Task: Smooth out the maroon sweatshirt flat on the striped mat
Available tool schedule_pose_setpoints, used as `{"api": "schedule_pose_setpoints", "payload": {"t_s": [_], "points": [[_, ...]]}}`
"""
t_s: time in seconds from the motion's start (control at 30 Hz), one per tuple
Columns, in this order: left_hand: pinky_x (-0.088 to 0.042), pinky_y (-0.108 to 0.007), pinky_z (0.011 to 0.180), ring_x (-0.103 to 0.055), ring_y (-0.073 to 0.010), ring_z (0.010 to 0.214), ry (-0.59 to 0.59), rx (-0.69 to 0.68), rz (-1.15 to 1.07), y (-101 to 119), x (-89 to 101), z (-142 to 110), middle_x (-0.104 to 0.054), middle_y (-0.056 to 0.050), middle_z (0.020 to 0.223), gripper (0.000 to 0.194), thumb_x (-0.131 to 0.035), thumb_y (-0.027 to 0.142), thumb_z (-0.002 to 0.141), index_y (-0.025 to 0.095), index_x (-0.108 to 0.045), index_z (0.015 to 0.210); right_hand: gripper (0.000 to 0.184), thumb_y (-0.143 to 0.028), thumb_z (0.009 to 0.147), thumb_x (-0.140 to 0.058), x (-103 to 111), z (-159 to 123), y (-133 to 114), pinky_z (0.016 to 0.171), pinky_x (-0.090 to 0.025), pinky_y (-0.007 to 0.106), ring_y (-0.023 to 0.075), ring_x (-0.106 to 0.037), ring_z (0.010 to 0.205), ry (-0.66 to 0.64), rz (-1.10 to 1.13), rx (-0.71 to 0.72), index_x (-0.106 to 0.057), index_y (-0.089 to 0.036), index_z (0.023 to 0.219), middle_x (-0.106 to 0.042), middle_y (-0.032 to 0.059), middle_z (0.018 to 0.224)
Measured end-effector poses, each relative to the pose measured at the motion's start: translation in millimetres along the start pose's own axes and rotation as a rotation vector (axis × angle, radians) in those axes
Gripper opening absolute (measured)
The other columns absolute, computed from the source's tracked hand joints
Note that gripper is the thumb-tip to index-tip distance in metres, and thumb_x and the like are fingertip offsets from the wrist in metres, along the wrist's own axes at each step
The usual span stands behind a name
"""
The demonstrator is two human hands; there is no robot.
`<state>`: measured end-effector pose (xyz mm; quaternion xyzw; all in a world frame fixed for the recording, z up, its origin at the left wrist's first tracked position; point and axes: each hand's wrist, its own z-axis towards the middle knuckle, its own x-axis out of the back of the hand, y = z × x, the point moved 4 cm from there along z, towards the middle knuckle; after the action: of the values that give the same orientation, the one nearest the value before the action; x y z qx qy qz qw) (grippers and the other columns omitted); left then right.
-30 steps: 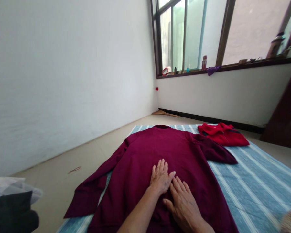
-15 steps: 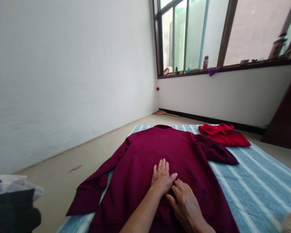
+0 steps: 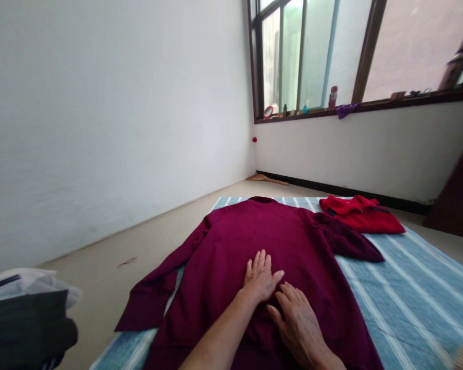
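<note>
A maroon long-sleeved top (image 3: 224,262) lies spread out, its collar at the far end. Its left sleeve stretches out toward the lower left, while the right sleeve is bent outward. My left hand (image 3: 261,276) rests flat on the middle of the cloth with the fingers extended. Just to the right and nearer to me, my right hand (image 3: 298,317) also lies on the fabric, fingers slightly curved and apart. Neither hand grips anything. Beneath the top is a blue sheet with white stripes (image 3: 405,277).
A folded red garment (image 3: 364,215) lies at the sheet's far right. Dark and white folded clothes (image 3: 27,318) sit at the lower left. A broom (image 3: 268,179) lies by the far wall. Bottles and small items line the windowsill (image 3: 316,114).
The view has shifted slightly, so most things sit a little farther right. Both hands stay on the maroon top in nearly the same place.
</note>
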<state>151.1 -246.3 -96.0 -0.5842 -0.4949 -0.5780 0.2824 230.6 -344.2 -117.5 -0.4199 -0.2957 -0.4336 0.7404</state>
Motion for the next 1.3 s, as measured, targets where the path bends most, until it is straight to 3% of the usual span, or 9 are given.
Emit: {"api": "schedule_pose_setpoints", "payload": {"t_s": [0.2, 0.63, 1.3], "points": [[-0.006, -0.045, 0.116, -0.003, -0.0233, 0.144, 0.048, 0.061, 0.055, -6, -3.6, -10, -0.009, -0.013, 0.156, 0.075, -0.022, 0.053, 0.089, 0.007, -0.021, 0.147, 0.016, -0.023, 0.084, -0.058, -1, 0, 0, 0.094, -0.043, 0.046, 0.0285, -0.056, 0.109, 0.006, -0.001, 0.010, -0.062, -0.018, 0.099, -0.063, 0.0108, 0.112], [-0.009, -0.046, 0.116, -0.004, -0.0233, 0.144, 0.099, 0.032, 0.096, -12, -17.5, -8, -0.010, -0.011, 0.156, 0.077, -0.018, 0.059, 0.088, 0.009, -0.020, 0.147, 0.018, -0.023, 0.084, -0.058, 1, -1, -1, 0.092, -0.045, 0.044, 0.0274, -0.057, 0.106, 0.022, -0.032, 0.028, -0.063, -0.019, 0.100, -0.064, 0.0107, 0.111], [-0.010, -0.047, 0.115, -0.006, -0.0238, 0.144, 0.127, 0.025, 0.102, -13, -20.3, -7, -0.012, -0.011, 0.156, 0.077, -0.017, 0.059, 0.089, 0.009, -0.021, 0.147, 0.019, -0.024, 0.084, -0.057, 1, -1, -1, 0.092, -0.045, 0.045, 0.0277, -0.058, 0.106, 0.023, -0.025, 0.034, -0.062, -0.018, 0.102, -0.063, 0.0111, 0.111]]}}
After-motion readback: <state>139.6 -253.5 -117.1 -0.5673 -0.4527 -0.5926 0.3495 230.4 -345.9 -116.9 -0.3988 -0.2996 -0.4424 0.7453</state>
